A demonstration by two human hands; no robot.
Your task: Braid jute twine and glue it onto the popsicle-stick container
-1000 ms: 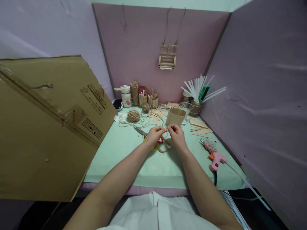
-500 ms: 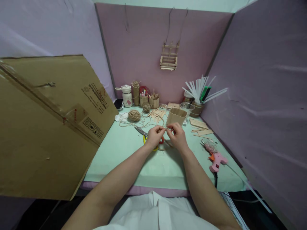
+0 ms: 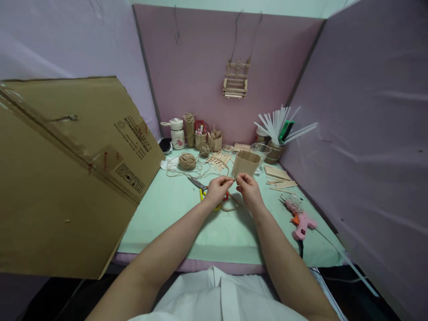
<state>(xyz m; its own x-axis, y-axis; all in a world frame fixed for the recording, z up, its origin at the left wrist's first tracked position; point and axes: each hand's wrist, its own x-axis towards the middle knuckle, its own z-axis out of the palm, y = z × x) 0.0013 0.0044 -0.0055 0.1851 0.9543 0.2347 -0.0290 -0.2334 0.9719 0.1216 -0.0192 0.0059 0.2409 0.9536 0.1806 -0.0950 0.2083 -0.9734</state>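
My left hand (image 3: pixel 218 189) and my right hand (image 3: pixel 248 189) meet fingertip to fingertip over the table, both pinched on twine (image 3: pixel 229 207). Part of that twine hangs in a loop below my fingers, down to the green cloth. Under my left hand lie scissors (image 3: pixel 198 183) with yellow and red handles, partly covered by the hand. Just behind my hands stands a wooden-stick holder (image 3: pixel 246 162). A ball of twine (image 3: pixel 187 161) rests to the left, with loose strands around it.
A large cardboard sheet (image 3: pixel 76 178) leans at the left. A pink glue gun (image 3: pixel 303 224) and flat wooden sticks (image 3: pixel 281 178) lie at the right. Behind are a white bottle (image 3: pixel 177 133), a clear cup (image 3: pixel 262 150) and a pot of glue sticks (image 3: pixel 274 151).
Both hands have shifted slightly to the right, and the fingers of my right hand have changed their pose. The twine loop beneath them has moved a little.
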